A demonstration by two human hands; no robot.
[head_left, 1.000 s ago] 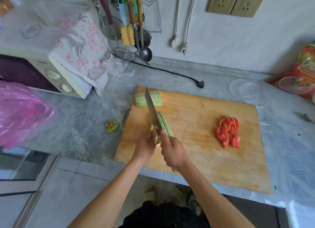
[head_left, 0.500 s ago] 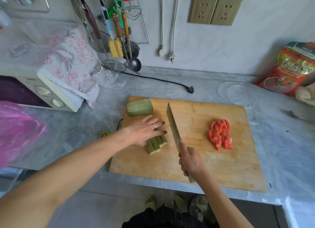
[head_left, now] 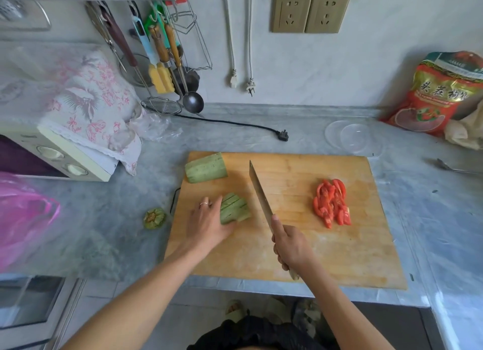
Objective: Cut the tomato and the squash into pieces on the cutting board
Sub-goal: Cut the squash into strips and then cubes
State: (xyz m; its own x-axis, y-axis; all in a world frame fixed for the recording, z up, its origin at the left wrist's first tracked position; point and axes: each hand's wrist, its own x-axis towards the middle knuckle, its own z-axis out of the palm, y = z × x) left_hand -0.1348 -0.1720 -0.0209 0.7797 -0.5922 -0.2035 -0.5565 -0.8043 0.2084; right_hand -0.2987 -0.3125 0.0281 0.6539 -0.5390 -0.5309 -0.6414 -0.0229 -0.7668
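Note:
A wooden cutting board [head_left: 300,245] lies on the grey counter. Red tomato slices [head_left: 332,203] are piled at its right. An uncut pale green squash chunk [head_left: 205,167] sits at the board's far left corner. Nearer me, a squash piece sliced into strips [head_left: 234,209] lies on the board, and my left hand [head_left: 207,224] grips its left side, fingers curled round it. My right hand [head_left: 290,245] grips the handle of a cleaver [head_left: 260,192], whose blade points away from me just right of the strips, apart from them.
A squash stem end [head_left: 154,218] lies on the counter left of the board. A toaster oven [head_left: 56,156] under a floral cloth and a pink bag [head_left: 23,216] stand at left. Clear plastic lids [head_left: 352,137], a black plug [head_left: 283,135] and a red packet [head_left: 439,93] sit behind.
The cleaver left the squash and moved right. My left hand came off the knife, pressed the strips, and now holds them from the left; the strip bundle has turned.

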